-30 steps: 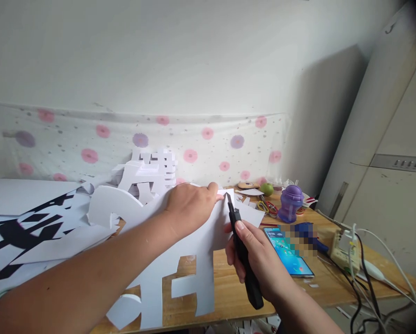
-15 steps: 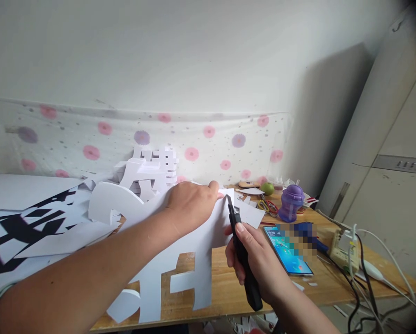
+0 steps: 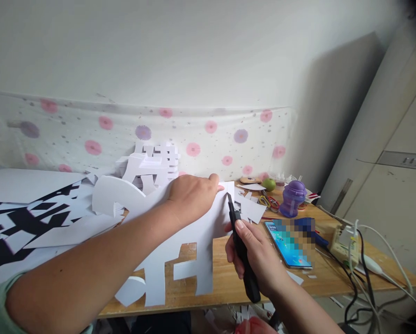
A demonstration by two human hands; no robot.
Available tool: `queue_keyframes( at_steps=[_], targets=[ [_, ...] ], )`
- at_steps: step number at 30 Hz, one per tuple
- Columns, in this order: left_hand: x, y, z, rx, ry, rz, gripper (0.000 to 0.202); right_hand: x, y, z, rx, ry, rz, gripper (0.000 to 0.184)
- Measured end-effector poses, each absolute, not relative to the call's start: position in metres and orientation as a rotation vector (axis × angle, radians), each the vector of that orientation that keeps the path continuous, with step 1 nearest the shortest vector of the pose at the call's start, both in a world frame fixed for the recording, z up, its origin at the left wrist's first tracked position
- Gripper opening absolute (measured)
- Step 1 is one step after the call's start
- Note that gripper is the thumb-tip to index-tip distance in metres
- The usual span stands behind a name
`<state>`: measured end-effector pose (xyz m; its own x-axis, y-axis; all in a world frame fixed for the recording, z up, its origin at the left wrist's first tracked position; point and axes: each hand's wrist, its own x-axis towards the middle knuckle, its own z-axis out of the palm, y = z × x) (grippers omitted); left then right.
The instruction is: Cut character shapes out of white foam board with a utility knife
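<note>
- White cut-out sheet: lies on wooden table, straight ahead, with angular openings and strips toward the near edge; passes beneath left forearm; sits right of loose white papers patched with black.
- Pile of white cut-outs: rises beyond the sheet, near flowered covering on the wall.
- Left hand: rests on the far part of the sheet, back upward, fingers bent and pointing toward the blade; cannot tell whether pinching the sheet or only pressing it.
- Right hand: grips black utility knife firmly, fingers wrapped around the handle, thumb along it.
- Utility knife: slants away, handle end nearest, blade at the sheet's far right part, close to the left fingertips; cannot tell whether touching.
- Phone: lies with lit screen, right of the right hand, partly pixelated.
- Socket block: sits farther right, among black and white cables.
- Purple bottle: stands upright beyond the phone.
- Blue tool: lies between phone and socket block, partly blurred.
- Scissors: lie just left of the bottle.
- Green fruit: sits behind the scissors.
</note>
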<state>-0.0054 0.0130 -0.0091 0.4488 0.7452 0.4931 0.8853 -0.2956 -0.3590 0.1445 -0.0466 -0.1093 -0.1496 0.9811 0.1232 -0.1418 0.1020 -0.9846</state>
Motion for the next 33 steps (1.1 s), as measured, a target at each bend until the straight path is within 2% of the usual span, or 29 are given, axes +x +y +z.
queue_keyframes(
  at_steps=[33],
  targets=[
    [-0.009, 0.022, 0.001, -2.147, -1.436, -0.409, 0.041, 0.141, -0.046, -0.129, -0.963, -1.278, 1.334, 0.044]
  ],
)
